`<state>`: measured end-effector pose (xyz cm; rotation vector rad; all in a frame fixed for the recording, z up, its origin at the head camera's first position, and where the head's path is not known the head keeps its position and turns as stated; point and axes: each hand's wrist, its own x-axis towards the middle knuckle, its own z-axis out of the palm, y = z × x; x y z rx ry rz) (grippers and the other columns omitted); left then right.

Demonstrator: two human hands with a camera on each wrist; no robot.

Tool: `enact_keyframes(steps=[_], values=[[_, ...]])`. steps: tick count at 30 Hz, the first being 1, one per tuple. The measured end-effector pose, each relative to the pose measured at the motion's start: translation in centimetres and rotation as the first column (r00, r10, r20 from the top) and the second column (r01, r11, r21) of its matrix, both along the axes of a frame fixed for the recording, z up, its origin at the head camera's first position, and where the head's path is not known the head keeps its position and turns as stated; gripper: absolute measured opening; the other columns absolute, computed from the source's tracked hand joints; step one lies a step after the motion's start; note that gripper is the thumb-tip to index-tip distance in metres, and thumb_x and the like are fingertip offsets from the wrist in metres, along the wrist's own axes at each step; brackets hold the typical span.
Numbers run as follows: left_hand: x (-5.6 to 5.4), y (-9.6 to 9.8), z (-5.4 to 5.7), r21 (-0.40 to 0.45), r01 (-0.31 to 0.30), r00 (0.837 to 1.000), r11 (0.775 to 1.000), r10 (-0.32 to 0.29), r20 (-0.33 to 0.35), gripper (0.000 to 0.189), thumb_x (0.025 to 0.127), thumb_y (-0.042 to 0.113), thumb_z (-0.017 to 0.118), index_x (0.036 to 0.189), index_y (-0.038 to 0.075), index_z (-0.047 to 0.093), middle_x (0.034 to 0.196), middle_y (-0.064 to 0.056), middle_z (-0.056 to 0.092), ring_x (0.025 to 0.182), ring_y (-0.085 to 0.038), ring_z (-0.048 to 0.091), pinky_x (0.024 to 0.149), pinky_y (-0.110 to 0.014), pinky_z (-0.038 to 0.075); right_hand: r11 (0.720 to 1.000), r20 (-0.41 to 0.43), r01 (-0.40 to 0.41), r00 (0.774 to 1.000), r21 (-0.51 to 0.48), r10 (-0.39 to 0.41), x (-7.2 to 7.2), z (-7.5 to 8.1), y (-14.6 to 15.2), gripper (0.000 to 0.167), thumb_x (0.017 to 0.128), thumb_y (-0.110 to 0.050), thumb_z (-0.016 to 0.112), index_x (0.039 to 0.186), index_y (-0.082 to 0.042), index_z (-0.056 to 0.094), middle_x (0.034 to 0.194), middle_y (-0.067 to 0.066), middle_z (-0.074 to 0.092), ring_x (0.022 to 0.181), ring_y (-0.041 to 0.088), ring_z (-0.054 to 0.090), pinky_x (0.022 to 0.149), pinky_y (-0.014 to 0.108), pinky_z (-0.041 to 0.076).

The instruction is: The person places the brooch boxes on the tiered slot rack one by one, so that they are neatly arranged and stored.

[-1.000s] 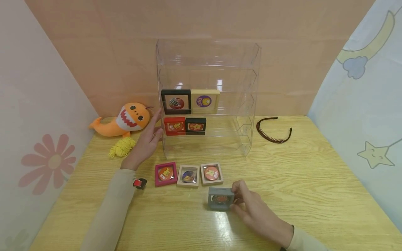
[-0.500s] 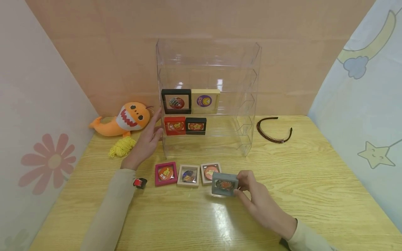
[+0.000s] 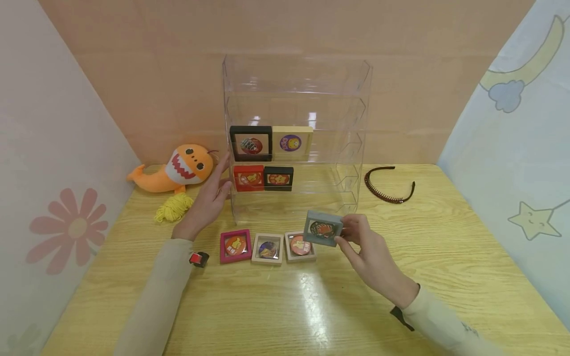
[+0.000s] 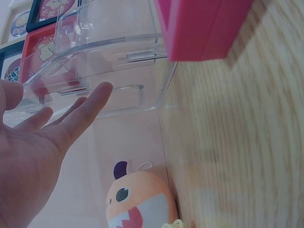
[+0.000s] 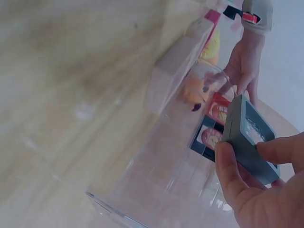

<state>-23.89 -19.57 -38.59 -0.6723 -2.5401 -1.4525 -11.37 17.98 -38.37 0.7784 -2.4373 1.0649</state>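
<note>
A small grey box frame [image 3: 323,228] with a round badge inside is pinched by its right side between the thumb and fingers of my right hand [image 3: 373,257], raised over the table. My left hand [image 3: 207,201] rests with straightish fingers against the left side of a clear acrylic display rack [image 3: 325,111]. On the rack's middle tier stand a black frame [image 3: 251,143] and a cream frame [image 3: 292,141]. One tier lower are a red frame [image 3: 249,178] and a smaller black frame [image 3: 278,179]. The right wrist view shows the thumb on the grey frame's front.
In front of the rack lie a magenta frame [image 3: 235,246], a beige frame [image 3: 267,249] and a pale frame [image 3: 300,246], partly overlapped by the grey one. An orange shark plush [image 3: 175,169] and yellow yarn [image 3: 174,207] sit left; a headband [image 3: 384,188] lies right.
My right hand has lifted the grey frame and carried it away from me toward the rack, slightly rightward. The left hand keeps its place at the rack's side.
</note>
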Motion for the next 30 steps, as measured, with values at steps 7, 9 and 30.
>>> enact_keyframes(steps=[7, 9, 30], values=[[0.0, 0.1, 0.3, 0.016, 0.025, 1.000, 1.000, -0.025, -0.012, 0.067, 0.110, 0.015, 0.042, 0.164, 0.035, 0.007, 0.167, -0.005, 0.017, 0.145, -0.038, 0.034, 0.099, -0.059, 0.049, 1.000, -0.082, 0.004, 0.997, -0.013, -0.005, -3.2, 1.0, -0.2, 0.047, 0.087, 0.014, 0.070, 0.125, 0.003, 0.044, 0.111, 0.020, 0.066, 0.093, 0.028, 0.073, 0.080, 0.033, 0.060], [0.0, 0.0, 0.3, 0.021, 0.029, 1.000, 0.999, -0.029, -0.013, 0.067, 0.110, 0.015, 0.043, 0.164, 0.033, 0.007, 0.167, -0.006, 0.017, 0.143, -0.040, 0.036, 0.100, -0.059, 0.048, 1.000, -0.105, 0.005, 0.994, -0.019, -0.007, -4.1, 1.3, -0.4, 0.046, 0.088, 0.015, 0.069, 0.125, 0.004, 0.044, 0.112, 0.021, 0.065, 0.094, 0.029, 0.073, 0.080, 0.034, 0.060], [-0.1, -0.1, 0.0, 0.014, 0.025, 1.000, 1.000, -0.025, -0.005, 0.068, 0.110, 0.017, 0.042, 0.162, 0.042, 0.006, 0.167, -0.001, 0.019, 0.138, -0.038, 0.044, 0.096, -0.053, 0.053, 0.996, -0.173, 0.081, 0.981, -0.023, -0.084, -10.7, 2.4, -2.0, 0.036, 0.094, 0.010, 0.063, 0.124, 0.005, 0.044, 0.117, 0.023, 0.059, 0.095, 0.035, 0.072, 0.080, 0.043, 0.061]])
